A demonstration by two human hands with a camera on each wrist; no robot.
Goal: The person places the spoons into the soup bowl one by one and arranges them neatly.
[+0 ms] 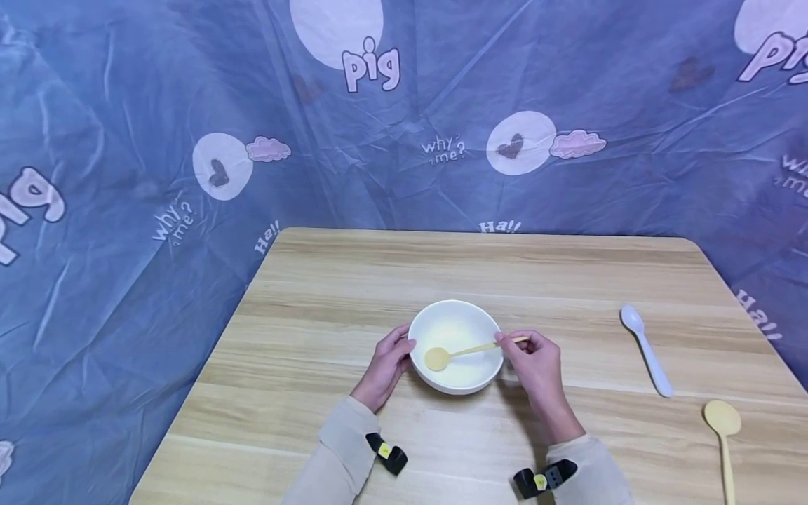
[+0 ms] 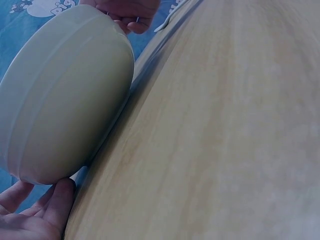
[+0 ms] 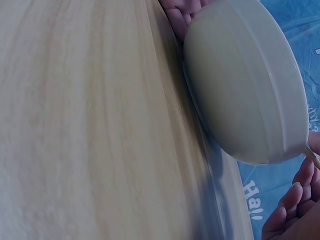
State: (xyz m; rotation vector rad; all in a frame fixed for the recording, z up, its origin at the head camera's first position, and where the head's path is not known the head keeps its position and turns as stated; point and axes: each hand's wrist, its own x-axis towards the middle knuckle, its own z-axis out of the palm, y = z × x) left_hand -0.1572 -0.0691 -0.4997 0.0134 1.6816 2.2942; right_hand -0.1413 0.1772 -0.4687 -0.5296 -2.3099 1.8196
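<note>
A white bowl (image 1: pixel 457 386) stands on the wooden table in the head view. My left hand (image 1: pixel 384 366) grips its left side, the thumb at the rim and the fingers along the outer wall. A pale yellow spoon (image 1: pixel 437 358) lies slanted in the bowl, its round head inside at the lower left. Its handle crosses the right rim, where my right hand (image 1: pixel 538 363) pinches it between thumb and fingers. The left wrist view shows the bowl's outer wall (image 2: pixel 70 100) with fingers touching it below. In the right wrist view, a bit of spoon handle (image 3: pixel 313 157) shows between the fingers.
Right of the bowl lies a pale blue-white spoon (image 1: pixel 647 351). A second yellow spoon (image 1: pixel 722 419) lies nearer the table's right front, its handle reaching the frame's lower edge. Blue printed cloth (image 1: pixel 379 175) hangs behind and beside the wooden table (image 1: pixel 284 315).
</note>
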